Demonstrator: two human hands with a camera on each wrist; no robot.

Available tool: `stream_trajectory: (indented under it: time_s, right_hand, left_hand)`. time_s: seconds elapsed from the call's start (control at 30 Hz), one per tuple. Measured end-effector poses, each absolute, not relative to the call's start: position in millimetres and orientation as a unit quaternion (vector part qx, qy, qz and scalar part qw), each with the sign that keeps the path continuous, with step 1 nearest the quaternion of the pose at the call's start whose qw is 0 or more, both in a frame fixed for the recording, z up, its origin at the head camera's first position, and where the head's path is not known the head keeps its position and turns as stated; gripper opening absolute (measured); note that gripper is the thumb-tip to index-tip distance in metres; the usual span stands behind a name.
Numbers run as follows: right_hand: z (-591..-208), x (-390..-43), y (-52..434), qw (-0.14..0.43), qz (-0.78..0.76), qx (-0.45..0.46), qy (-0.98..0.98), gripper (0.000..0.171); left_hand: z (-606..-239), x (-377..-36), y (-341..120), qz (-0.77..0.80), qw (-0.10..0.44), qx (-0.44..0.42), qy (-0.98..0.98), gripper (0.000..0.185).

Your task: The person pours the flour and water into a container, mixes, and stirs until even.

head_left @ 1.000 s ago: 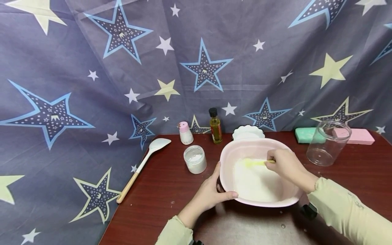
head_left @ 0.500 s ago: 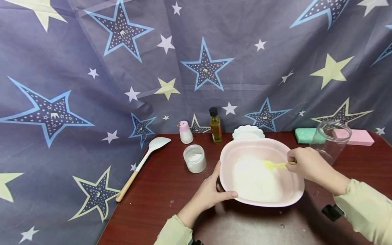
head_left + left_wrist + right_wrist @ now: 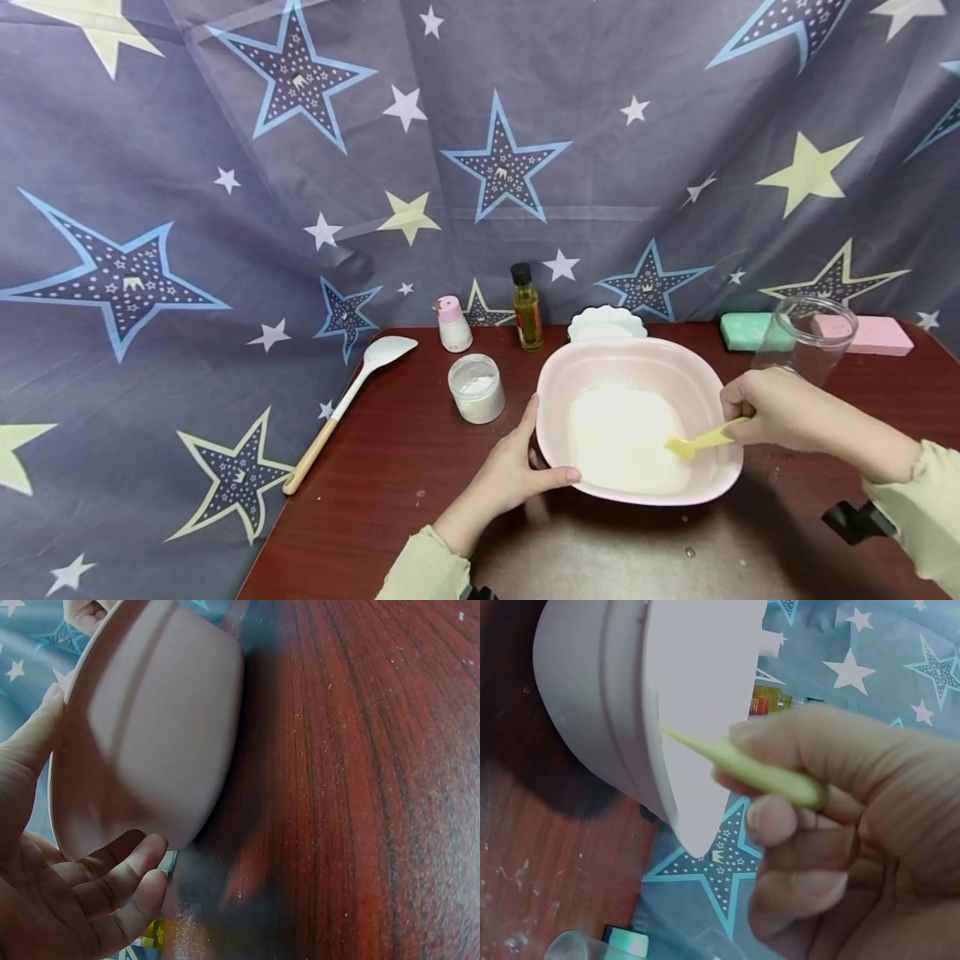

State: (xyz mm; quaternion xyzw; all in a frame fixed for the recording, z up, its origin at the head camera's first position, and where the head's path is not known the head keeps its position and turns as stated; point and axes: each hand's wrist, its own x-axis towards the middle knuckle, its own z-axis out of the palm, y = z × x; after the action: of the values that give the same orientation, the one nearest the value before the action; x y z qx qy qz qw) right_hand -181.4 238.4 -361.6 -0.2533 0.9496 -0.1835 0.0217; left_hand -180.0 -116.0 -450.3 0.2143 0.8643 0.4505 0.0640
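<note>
A pink bowl [image 3: 697,375] holding white powder [image 3: 622,437] sits on the dark red table [image 3: 420,458]. My left hand [image 3: 517,471] grips the bowl's near-left rim [image 3: 64,757], thumb on top and fingers under it. My right hand [image 3: 780,408] pinches the handle of a small yellow spatula [image 3: 693,442], whose tip lies in the powder at the bowl's near right. In the right wrist view the yellow spatula [image 3: 735,765] crosses the bowl's rim [image 3: 656,750] from my curled fingers [image 3: 795,881].
Left of the bowl stand a small white jar [image 3: 477,389], a pink-capped bottle [image 3: 453,324] and an oil bottle [image 3: 527,308]. A white scalloped dish [image 3: 606,322] sits behind the bowl. A clear jar [image 3: 804,342], green block [image 3: 742,330] and pink block [image 3: 877,335] lie right; a wooden-handled spoon [image 3: 348,404] overhangs the left edge.
My right hand has swept the yellow spatula from the bowl's far left side across to its near right side. The left hand has kept its hold on the rim.
</note>
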Motion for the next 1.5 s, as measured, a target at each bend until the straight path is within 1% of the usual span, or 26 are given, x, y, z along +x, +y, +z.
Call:
stream_trajectory:
  time_s: [0.1, 0.27, 0.37, 0.6, 0.8, 1.07, 1.3, 1.4, 1.5]
  right_hand:
    - [-364, -180, 238, 0.051, -0.223, -0.270, 0.935, 0.031]
    - [-373, -180, 231, 0.069, -0.266, -0.309, 0.910, 0.030]
    - [-378, -180, 222, 0.060, -0.283, -0.326, 0.900, 0.031]
    - [-389, -185, 194, 0.008, -0.314, -0.358, 0.879, 0.035]
    - [-396, -194, 177, -0.002, -0.320, -0.324, 0.890, 0.034]
    - [-401, -204, 168, -0.038, -0.307, -0.248, 0.918, 0.028]
    - [-399, -212, 177, -0.088, -0.261, -0.210, 0.938, 0.025]
    - [-397, -213, 185, -0.094, -0.241, -0.193, 0.947, 0.024]
    - [-393, -211, 194, -0.088, -0.227, -0.185, 0.952, 0.023]
  left_hand:
    - [-450, -180, -116, 0.452, 0.065, 0.215, 0.863, 0.114]
    - [-450, -181, -116, 0.452, 0.066, 0.215, 0.863, 0.114]
    - [-450, -181, -115, 0.449, 0.065, 0.213, 0.865, 0.114]
    - [-450, -180, -115, 0.443, 0.065, 0.207, 0.870, 0.115]
    - [-450, -180, -115, 0.445, 0.064, 0.209, 0.868, 0.115]
    - [-451, -180, -115, 0.450, 0.059, 0.211, 0.866, 0.114]
    - [-450, -179, -115, 0.451, 0.059, 0.208, 0.866, 0.114]
    - [-450, -179, -115, 0.453, 0.060, 0.207, 0.865, 0.114]
    - [-450, -180, -115, 0.455, 0.061, 0.208, 0.864, 0.114]
